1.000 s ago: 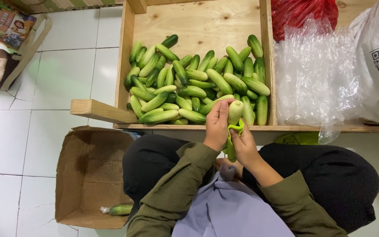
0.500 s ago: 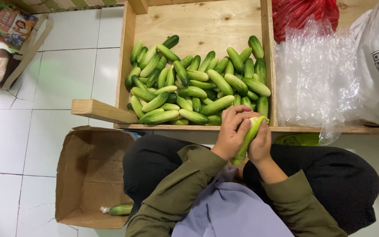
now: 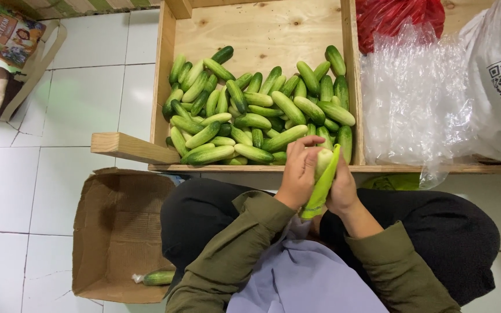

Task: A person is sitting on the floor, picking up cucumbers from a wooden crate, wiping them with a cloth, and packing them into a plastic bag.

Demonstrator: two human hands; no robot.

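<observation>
Both hands meet over my lap at the front rim of a wooden crate (image 3: 162, 87) filled with several green cucumbers (image 3: 250, 116). My left hand (image 3: 298, 173) curls its fingers over the top of a pale green cucumber (image 3: 322, 157). From the other side, my right hand (image 3: 344, 190) presses a long bright green piece (image 3: 321, 188) against that cucumber. The piece runs slantwise down between my palms and hides most of the cucumber. What the green piece is made of cannot be told.
An open cardboard box (image 3: 117, 232) on the tiled floor at my left holds one cucumber (image 3: 159, 277). Crumpled clear plastic (image 3: 413, 98), a red bag (image 3: 395, 14) and a white sack (image 3: 500, 75) fill the right. A wooden bar (image 3: 131, 148) juts left from the crate.
The cucumber stood upright between my hands a second ago. The hands have since closed around it, and the green piece now lies stretched along its side.
</observation>
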